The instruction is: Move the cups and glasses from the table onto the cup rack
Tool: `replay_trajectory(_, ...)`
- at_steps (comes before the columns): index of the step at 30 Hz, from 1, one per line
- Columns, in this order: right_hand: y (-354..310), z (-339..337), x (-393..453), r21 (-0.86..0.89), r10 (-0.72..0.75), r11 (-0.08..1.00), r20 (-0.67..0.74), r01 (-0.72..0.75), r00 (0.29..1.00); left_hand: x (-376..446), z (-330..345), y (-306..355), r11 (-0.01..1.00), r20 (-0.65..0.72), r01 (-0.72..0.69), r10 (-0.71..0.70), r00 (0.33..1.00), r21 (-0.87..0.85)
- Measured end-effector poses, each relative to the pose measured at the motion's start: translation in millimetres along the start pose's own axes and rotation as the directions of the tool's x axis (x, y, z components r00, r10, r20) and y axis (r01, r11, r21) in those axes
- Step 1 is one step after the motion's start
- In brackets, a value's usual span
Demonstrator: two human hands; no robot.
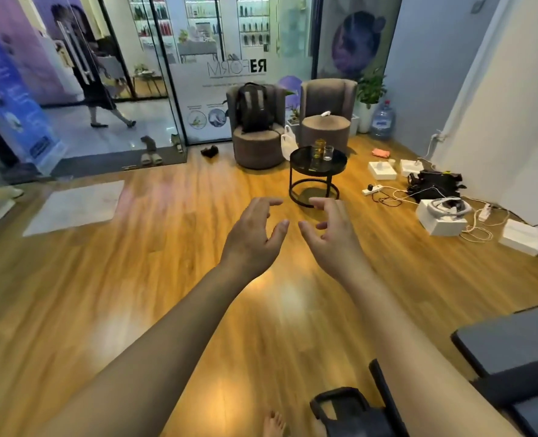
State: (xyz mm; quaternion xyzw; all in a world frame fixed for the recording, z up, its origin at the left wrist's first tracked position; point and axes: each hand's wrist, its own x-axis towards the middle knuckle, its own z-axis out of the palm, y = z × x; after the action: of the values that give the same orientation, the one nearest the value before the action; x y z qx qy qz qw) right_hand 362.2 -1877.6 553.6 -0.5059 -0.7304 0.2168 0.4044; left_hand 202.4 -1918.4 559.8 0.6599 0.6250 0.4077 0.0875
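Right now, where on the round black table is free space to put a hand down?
The glasses crowd the far middle of the table. Its near half and left rim are bare. On the floor, cables and boxes clutter the right side.

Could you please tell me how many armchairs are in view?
2: the left armchair holds a black backpack; the right armchair stands beside it, behind the round black table.

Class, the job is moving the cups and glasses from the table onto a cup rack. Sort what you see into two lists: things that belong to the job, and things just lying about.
Belongs to the job:
amber glass
clear glass
round black table
left hand, right hand, both empty
No cup rack is in view.

Just lying about:
backpack on an armchair
water bottle
white boxes
power strip
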Motion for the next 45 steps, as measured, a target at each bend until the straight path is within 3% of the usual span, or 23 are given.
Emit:
replay_trajectory(9,41,47,193,-0.016,0.077,0.997,-0.015,-0.077,0.997,207,49,-81,0.997,0.143,0.026,-0.015,0.99,-0.075)
replay_trajectory(20,125,97,359,-0.079,0.23,0.97,0.024,-0.228,0.973,396,143,-179,0.985,0.265,0.049,-0.004,0.964,-0.164)
replay_trajectory(32,183,180,618,-0.044,0.338,0.939,-0.052,-0.34,0.94,664,208,-297,0.988,0.393,0.017,0.046,0.918,-0.155)
replay_trajectory(45,307,240,823,-0.017,0.429,0.903,-0.036,-0.43,0.902,863,333,-380,0.988,0.484,0.048,0.031,0.874,-0.15)
